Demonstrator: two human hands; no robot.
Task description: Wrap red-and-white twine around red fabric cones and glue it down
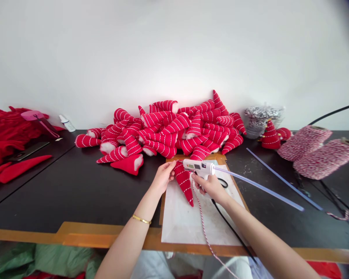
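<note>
My right hand (pixel 207 186) is wrapped round the handle of a white glue gun (pixel 199 166), which points left and has a long clear glue stick (pixel 258 188) sticking out of its back. Its nozzle is at the upper edge of a red cone (pixel 184 182) with white stitched stripes, whose tip points toward me. My left hand (pixel 166 174) pinches that cone's upper left edge. A red-and-white twisted cord (pixel 203 224) runs from beside the cone down over the table edge. Under them lies a white sheet (pixel 177 228).
Many striped red cones (pixel 163 131) are heaped against the wall. To the right are two cord spools (pixel 325 157), a loose glue stick (pixel 282 176), a small decorated cone (pixel 270 135) and a clear container (pixel 254 124). Red fabric (pixel 6 131), a phone (pixel 30 151) and a small bottle (pixel 66 123) lie left.
</note>
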